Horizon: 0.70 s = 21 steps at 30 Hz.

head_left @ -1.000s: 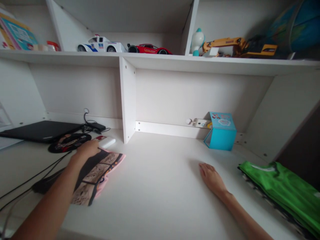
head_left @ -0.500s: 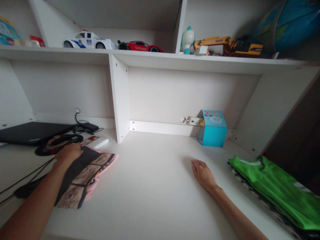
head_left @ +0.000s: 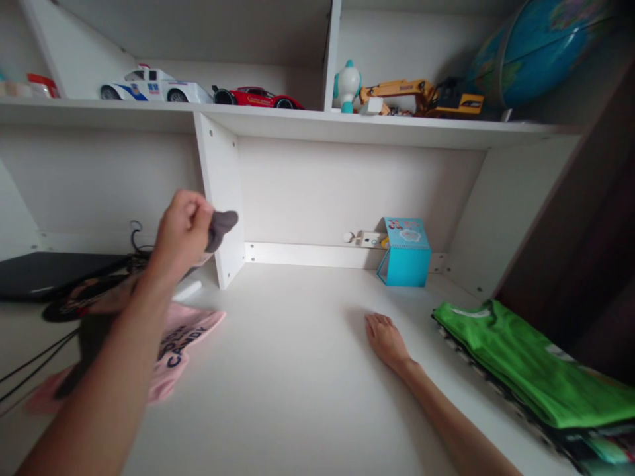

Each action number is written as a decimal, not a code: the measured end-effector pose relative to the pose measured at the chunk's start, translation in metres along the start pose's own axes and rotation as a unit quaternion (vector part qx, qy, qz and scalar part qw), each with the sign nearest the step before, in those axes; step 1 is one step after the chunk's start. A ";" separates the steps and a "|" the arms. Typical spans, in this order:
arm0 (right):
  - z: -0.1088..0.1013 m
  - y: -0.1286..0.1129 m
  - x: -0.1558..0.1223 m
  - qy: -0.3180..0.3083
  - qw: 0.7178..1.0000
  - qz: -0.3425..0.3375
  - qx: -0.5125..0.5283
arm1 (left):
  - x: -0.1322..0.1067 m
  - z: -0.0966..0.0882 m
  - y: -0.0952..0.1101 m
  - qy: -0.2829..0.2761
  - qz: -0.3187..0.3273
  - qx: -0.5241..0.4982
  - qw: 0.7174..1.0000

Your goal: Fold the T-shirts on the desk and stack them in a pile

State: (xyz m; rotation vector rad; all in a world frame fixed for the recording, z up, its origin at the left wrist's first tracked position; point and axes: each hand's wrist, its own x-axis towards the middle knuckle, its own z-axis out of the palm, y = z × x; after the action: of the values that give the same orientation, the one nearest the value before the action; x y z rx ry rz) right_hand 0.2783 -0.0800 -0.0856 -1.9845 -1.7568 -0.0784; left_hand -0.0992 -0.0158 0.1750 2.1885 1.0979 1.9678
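My left hand (head_left: 184, 228) is raised above the left side of the desk, with thumb and fingers pinched on a dark grey garment (head_left: 221, 227). Most of that cloth hangs behind my forearm, where I cannot make out its shape. Under it, a pink garment (head_left: 186, 337) with dark lettering lies on the desktop, partly covered by my arm. My right hand (head_left: 385, 338) rests palm down on the white desk (head_left: 288, 370), fingers lying flat and nothing in them. To its right is a stack of folded clothes with a green shirt (head_left: 526, 360) on top.
A blue desk calendar (head_left: 407, 261) and a power strip (head_left: 371, 238) stand at the back. A black laptop (head_left: 54, 274) and cables lie at the left. Overhead, a shelf (head_left: 278, 125) carries a toy police truck (head_left: 153, 86), a red toy car (head_left: 255, 98), a toy excavator (head_left: 421, 96) and a globe (head_left: 540, 53).
My left hand has risen from the desk, lifting the dark grey garment and uncovering the pink one's lettering. The view has shifted slightly right. My right hand stays resting on the desk.
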 end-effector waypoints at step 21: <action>-0.180 -0.077 0.000 -0.245 0.852 -0.191 0.421 | 0.024 0.108 0.107 -0.211 -0.084 -0.431 0.873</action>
State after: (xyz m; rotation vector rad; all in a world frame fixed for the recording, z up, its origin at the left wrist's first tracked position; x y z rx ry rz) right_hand 0.2540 -0.1459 0.0975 -1.0387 -1.9647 0.9776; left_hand 0.0462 -0.0376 0.2197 1.7768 0.2341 1.3766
